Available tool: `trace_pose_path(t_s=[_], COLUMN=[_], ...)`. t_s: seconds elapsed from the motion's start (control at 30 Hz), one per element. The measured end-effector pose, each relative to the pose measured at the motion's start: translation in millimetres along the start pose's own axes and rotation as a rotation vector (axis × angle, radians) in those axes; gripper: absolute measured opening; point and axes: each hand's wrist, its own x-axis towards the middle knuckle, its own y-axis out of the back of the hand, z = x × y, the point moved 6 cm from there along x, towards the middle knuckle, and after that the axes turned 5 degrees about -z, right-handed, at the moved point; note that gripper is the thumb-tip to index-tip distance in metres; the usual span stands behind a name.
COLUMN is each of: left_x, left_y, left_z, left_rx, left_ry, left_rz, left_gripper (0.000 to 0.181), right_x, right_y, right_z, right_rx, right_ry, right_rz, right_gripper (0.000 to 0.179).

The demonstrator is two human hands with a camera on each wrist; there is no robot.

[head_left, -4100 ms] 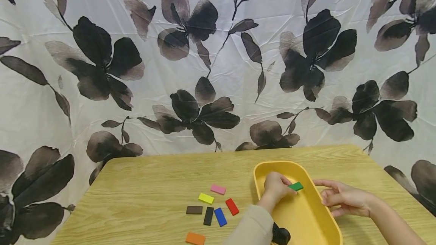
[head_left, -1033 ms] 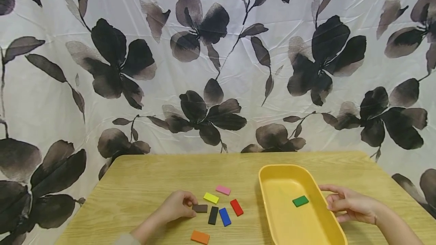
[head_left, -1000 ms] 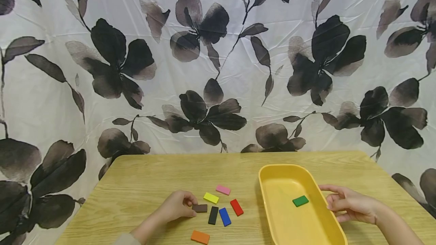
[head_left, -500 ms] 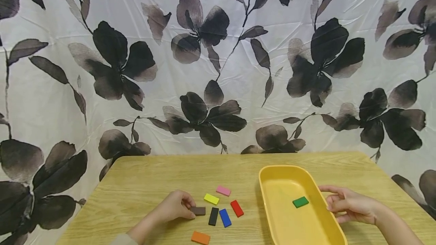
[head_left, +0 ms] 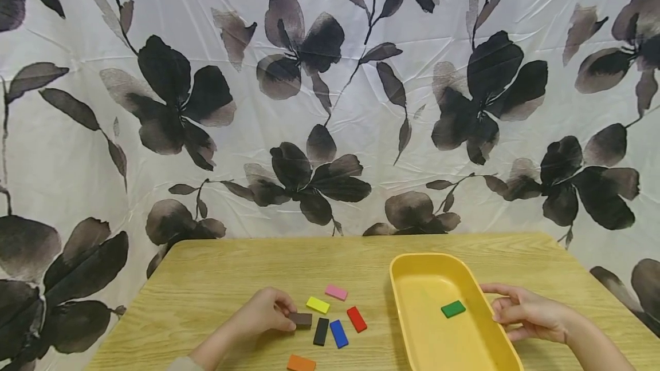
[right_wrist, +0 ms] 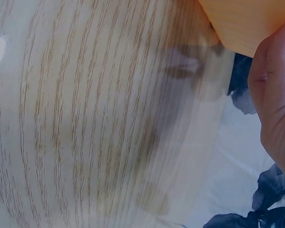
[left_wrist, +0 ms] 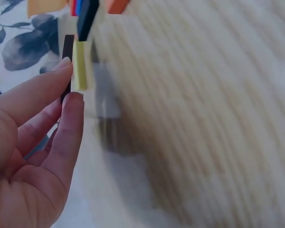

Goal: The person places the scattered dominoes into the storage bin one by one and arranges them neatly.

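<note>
In the head view my left hand [head_left: 265, 312] pinches a dark brown rectangular block [head_left: 301, 320] between thumb and fingers at its left end. The left wrist view shows the same brown block [left_wrist: 67, 47] edge-on, in front of the thumb tip and fingertips. My right hand [head_left: 531, 314] rests against the right outer side of a yellow tray [head_left: 399, 302], index finger extended along the rim. In the right wrist view only part of that hand [right_wrist: 278, 85] appears beside the tray. A green block [head_left: 453, 309] lies flat inside the tray.
Between the left hand and the tray lie yellow [head_left: 318, 304], pink [head_left: 336, 292], red [head_left: 357, 319], blue [head_left: 338, 334] and black [head_left: 321, 331] blocks. An orange block [head_left: 301, 363] sits nearer the front. Behind the wooden table [head_left: 232, 268] hangs a floral cloth [head_left: 330, 102].
The left hand let go of the green block in the tray, moved left and took hold of the brown block, which has shifted slightly towards me. The right hand stays at the tray.
</note>
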Motion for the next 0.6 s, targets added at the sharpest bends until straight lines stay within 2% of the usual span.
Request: trace_pose_path(t_s=[0.23, 0.6], left_x=[6.5, 20.9], left_y=[0.3, -3.3], left_z=[14.6, 38.9], left_rx=[0.018, 0.04], left_ry=[-0.034, -0.054], left_rz=[0.014, 0.023], left_gripper=[0.018, 0.02], right_x=[-1.7, -0.1], right_y=[1, 1], right_z=[0, 0], right_rx=[-0.02, -0.019], right_ry=[0.01, 0.012], right_rz=[0.01, 0.003], right_gripper=[0.053, 0.051])
